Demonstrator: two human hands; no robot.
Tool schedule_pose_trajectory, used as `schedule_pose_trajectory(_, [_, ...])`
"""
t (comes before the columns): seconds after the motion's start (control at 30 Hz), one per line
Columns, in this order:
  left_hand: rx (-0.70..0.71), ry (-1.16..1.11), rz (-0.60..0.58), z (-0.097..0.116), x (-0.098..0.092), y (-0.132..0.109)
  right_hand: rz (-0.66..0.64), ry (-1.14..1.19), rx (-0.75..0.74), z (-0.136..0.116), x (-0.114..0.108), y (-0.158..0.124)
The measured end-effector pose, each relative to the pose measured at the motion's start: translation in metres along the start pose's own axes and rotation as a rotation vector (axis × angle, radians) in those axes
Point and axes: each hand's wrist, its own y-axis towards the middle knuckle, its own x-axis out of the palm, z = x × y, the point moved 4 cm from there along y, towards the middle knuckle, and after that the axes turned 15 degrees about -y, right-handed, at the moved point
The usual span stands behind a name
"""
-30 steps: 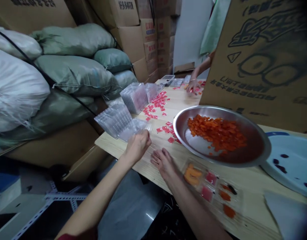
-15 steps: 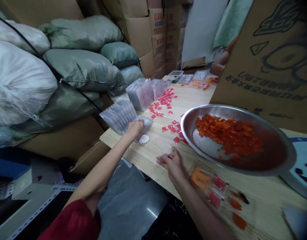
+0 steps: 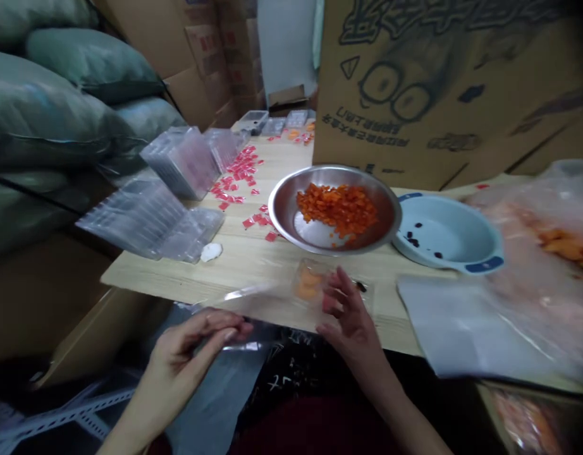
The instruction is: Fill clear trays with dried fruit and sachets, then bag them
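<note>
My left hand [image 3: 196, 354] is closed on the edge of a clear plastic lid [image 3: 258, 303], held out over the table's front edge. Fingers apart, my right hand [image 3: 351, 319] hovers above a clear compartment tray and hides part of it. That tray [image 3: 373, 297] lies near the front edge and has orange pieces [image 3: 308, 281] in its left compartment, something red under my fingers and a dark piece at the right. Behind it stands a steel bowl [image 3: 291, 183] of chopped orange-red pieces [image 3: 341, 208].
Stacked clear trays [image 3: 135, 215] stand on the wooden table [image 3: 177, 275] at left, beside scattered red packets [image 3: 241, 164] and a white lump [image 3: 211, 252]. A blue basin [image 3: 453, 227], grey sheet [image 3: 457, 328] and plastic bag [image 3: 533, 253] lie right. A large carton [image 3: 391, 145] stands behind.
The view has turned right. My left hand has left the tray stack and now holds a clear lid. My right hand has moved over the filled tray, fingers spread.
</note>
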Motion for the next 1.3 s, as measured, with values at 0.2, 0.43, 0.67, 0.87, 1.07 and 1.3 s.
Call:
schedule_pose_trajectory(0.2, [-0.198, -0.334, -0.117, -0.059, 0.082, 0.076, 0.275, -0.207, 0.061, 0.042, -0.079, -0.027])
schedule_pose_trajectory(0.43, [0.016, 0.057, -0.055, -0.107, 0.114, 0.15, 0.37, -0.499, 0.016, 0.074, -0.103, 0.023])
schedule_pose_trajectory(0.67, [0.018, 0.212, -0.022, -0.11, 0.12, 0.17, 0.328, -0.758, -0.085, 0.072, -0.124, 0.074])
schedule_pose_trajectory(0.87, [-0.017, 0.33, -0.041, -0.105, 0.128, 0.184, 0.342, -0.816, -0.154, 0.076, -0.13, 0.096])
schedule_pose_trajectory(1.07, [-0.237, -0.185, -0.018, -0.108, 0.135, 0.123, 0.207, -0.746, -0.097, 0.079, -0.131, 0.083])
schedule_pose_trajectory(1.3, [-0.668, -0.936, 0.149, -0.107, 0.174, 0.026, 0.21, -0.732, -0.172, 0.06, -0.122, 0.037])
